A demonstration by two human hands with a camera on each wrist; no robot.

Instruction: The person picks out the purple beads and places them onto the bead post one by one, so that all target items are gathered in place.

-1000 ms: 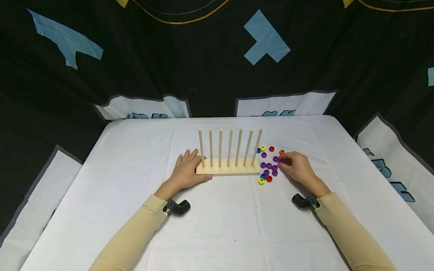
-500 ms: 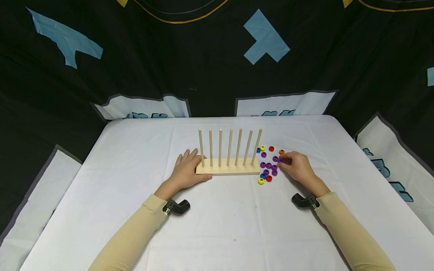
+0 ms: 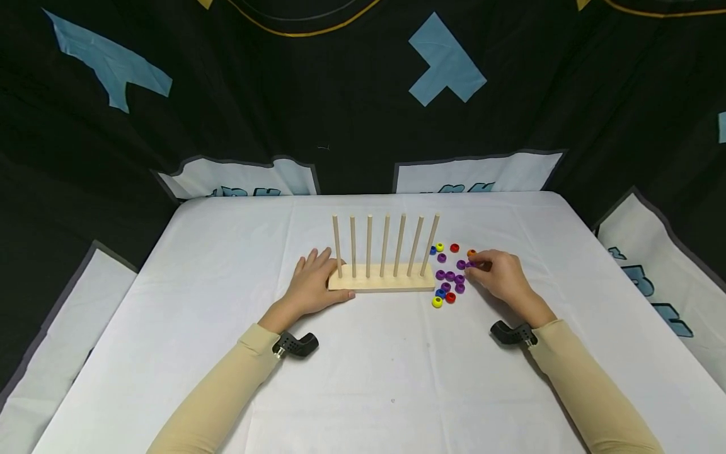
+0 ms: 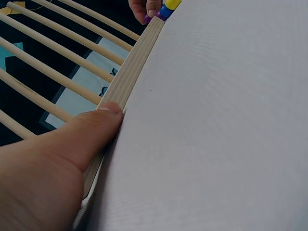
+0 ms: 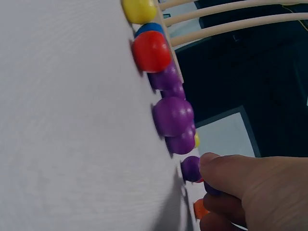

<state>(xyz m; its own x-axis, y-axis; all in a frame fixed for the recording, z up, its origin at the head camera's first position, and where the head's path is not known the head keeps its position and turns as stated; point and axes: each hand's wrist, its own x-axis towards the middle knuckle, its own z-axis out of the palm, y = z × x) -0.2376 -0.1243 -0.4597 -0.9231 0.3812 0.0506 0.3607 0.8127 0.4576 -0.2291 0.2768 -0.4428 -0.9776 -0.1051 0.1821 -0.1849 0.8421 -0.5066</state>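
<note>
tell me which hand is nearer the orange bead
Right. The right hand is close beside the orange bead; the left hand is farther off, at the left end of the wooden rack.

- Head view: white tablecloth (image 3: 368,378) was evenly bright; black curtain (image 3: 351,94), at 12 o'clock, dark.
- Soft shadow flanked the right sleeve (image 3: 592,388), at 4 o'clock.
- Right wrist view: red bead (image 5: 152,51), at 12 o'clock, bore a highlight; rods (image 5: 240,28), between 1 and 2 o'clock, appeared bowed.
- Wrist views were dimmer.
</note>
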